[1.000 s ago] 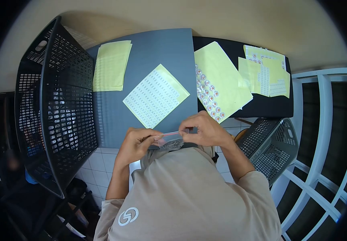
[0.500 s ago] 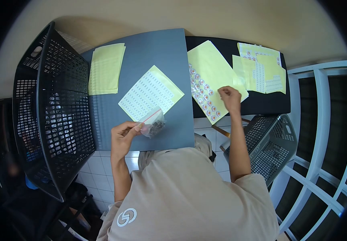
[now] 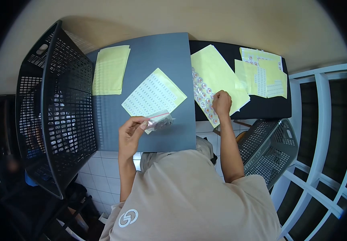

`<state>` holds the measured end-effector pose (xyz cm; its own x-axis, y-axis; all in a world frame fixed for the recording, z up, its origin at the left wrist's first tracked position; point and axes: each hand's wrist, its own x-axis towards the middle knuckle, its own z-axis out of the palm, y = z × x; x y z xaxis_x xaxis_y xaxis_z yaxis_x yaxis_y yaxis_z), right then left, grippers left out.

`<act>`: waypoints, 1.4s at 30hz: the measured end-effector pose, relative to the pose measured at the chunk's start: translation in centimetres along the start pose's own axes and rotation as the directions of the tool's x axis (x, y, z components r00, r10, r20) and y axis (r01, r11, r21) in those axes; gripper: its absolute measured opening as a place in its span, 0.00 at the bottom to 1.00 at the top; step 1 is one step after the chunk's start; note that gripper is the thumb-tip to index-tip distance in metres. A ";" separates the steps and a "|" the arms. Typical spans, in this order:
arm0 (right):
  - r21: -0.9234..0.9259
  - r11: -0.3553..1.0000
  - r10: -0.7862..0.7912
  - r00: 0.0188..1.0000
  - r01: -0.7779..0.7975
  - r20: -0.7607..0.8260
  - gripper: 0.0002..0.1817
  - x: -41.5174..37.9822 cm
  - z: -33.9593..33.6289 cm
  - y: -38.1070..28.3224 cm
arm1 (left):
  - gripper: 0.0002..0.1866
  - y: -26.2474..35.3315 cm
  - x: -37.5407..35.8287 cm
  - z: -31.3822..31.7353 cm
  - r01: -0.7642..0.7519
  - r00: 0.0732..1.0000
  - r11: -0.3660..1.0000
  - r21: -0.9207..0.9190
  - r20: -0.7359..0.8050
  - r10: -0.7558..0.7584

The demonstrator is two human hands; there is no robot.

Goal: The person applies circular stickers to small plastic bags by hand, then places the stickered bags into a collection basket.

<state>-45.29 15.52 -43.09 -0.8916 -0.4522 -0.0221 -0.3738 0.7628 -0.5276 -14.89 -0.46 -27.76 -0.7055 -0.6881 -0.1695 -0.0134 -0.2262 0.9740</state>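
Observation:
Between thumb and fingers, my left hand (image 3: 131,131) pinches a small clear zip bag (image 3: 160,121) with a red seal line and dark contents. The bag hangs over the lower edge of a yellow sheet of small printed labels (image 3: 151,94) on the grey table. My right hand (image 3: 222,103) is closed, its fingertips bent down at a yellow sheet of round red-and-white stickers (image 3: 201,91) on the black table. Whatever those fingertips grip, if anything, is hidden. A larger plain yellow sheet (image 3: 217,68) lies beside the round stickers.
Yellow sheets (image 3: 111,70) lie at the grey table's back left. More partly used sticker sheets (image 3: 262,72) overlap at the far right. A tall black crate (image 3: 67,108) of wrapped items stands at the left; a grey crate (image 3: 276,148) sits below the black table.
My right hand has moved left and slightly down onto the round stickers, its fingers curling down. The bag in my left hand has tilted to lie more level.

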 end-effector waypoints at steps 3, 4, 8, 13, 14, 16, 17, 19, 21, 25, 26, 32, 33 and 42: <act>-0.010 1.000 0.012 1.000 -0.012 0.029 0.05 0.4 -0.1 0.1 | 0.07 0.4 0.4 0.5 -0.014 1.000 0.999 -0.043 -0.016 0.013; -0.015 1.000 0.020 0.997 -0.019 0.072 0.06 0.6 -0.3 0.1 | 0.07 0.5 0.5 0.5 -0.019 1.000 0.999 -0.035 -0.011 0.019; 0.017 0.999 0.046 0.983 -0.050 0.179 0.08 1.5 -0.7 0.6 | 0.07 0.1 1.1 0.2 -0.026 1.000 0.993 -0.111 -0.006 0.026; 0.134 0.984 0.075 0.953 -0.119 0.294 0.10 2.3 -1.5 1.5 | 0.08 0.3 2.1 1.5 0.014 0.998 0.950 -0.313 -0.057 -0.033; 0.188 0.967 0.104 0.942 -0.171 0.320 0.11 2.4 -1.4 1.8 | 0.09 0.4 2.3 1.7 0.021 0.996 0.930 -0.366 -0.069 -0.050; 0.244 0.945 0.123 0.928 -0.217 0.351 0.11 2.9 -0.4 3.5 | 0.10 1.7 2.7 3.0 0.039 0.996 0.900 -0.435 -0.055 -0.069; 0.295 0.918 0.141 0.912 -0.266 0.384 0.11 3.1 -0.6 3.3 | 0.11 2.2 2.8 3.4 0.059 0.995 0.863 -0.501 -0.037 -0.089; 0.369 0.876 0.137 0.893 -0.311 0.428 0.11 3.1 -1.2 3.1 | 0.13 2.2 3.3 3.6 0.077 0.994 0.842 -0.534 -0.028 -0.109; 0.441 0.827 0.120 0.876 -0.349 0.467 0.11 2.8 -1.8 3.2 | 0.14 2.5 3.5 3.8 0.088 0.992 0.821 -0.565 -0.020 -0.121; 0.565 0.672 0.130 0.827 -0.479 0.548 0.11 2.4 -3.2 2.7 | 0.22 3.2 4.3 3.9 0.167 0.985 0.721 -0.673 0.081 -0.153; 0.602 0.608 0.167 0.825 -0.518 0.540 0.11 1.9 -4.4 1.4 | 0.24 3.3 4.6 3.7 0.199 0.978 0.689 -0.697 0.100 -0.181; 0.900 0.318 0.048 0.953 -0.299 0.300 0.11 -0.4 -10.9 -7.2 | 0.28 7.2 6.9 3.6 0.020 0.999 0.780 -0.626 0.037 0.004; 0.904 0.312 0.028 0.954 -0.292 0.299 0.11 -1.0 -12.4 -9.4 | 0.28 8.2 7.3 3.8 -0.014 0.998 0.790 -0.613 0.039 0.048; 0.735 -0.319 -0.801 0.584 -0.599 0.129 0.39 -6.2 -17.8 -22.0 | 0.26 15.7 7.8 6.1 -0.132 0.963 0.794 -0.594 0.111 0.244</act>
<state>-36.03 9.77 -16.19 -0.1887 -0.9350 0.3002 0.8407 -0.3118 -0.4427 -24.94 -5.20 -12.90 -0.7617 -0.6415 0.0910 0.5036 -0.4979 0.7060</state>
